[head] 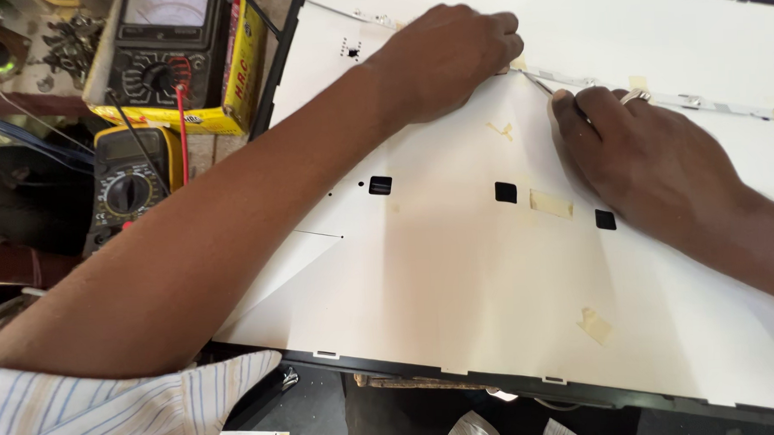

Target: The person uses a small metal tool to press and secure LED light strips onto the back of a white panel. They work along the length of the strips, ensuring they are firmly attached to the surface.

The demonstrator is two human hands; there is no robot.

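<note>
- Strip (657,96): a thin, pale light strip runs across the upper part of a white sheet (457,266), from near the left hand rightward to the frame's edge, held down in places by bits of tan tape (551,204).
- Left hand (446,57): curled, knuckles up, fingertips pressed to the sheet at the strip's near end; whether it pinches the strip or only pins it down I cannot tell.
- Right hand (637,144): fingers closed around a slim metal tool (544,87), likely a blade or tweezers, whose tip meets the strip just beside the left fingertips. A ring shows on one finger.
- Step in hand, as I judge it: prying or lifting the strip's end off the sheet, one hand steadying, the other working the tool under it.
- Next move would call for a shallow tool angle and steady pressure, so the thin sheet does not tear or crease.
- Sheet: lies in a dark frame (461,382), with small square cut-outs (505,192) across its middle.
- Further out, left: a yellow-edged meter (129,188) with a dial, and another meter (168,49) in a yellow box with a red lead (181,122).
</note>
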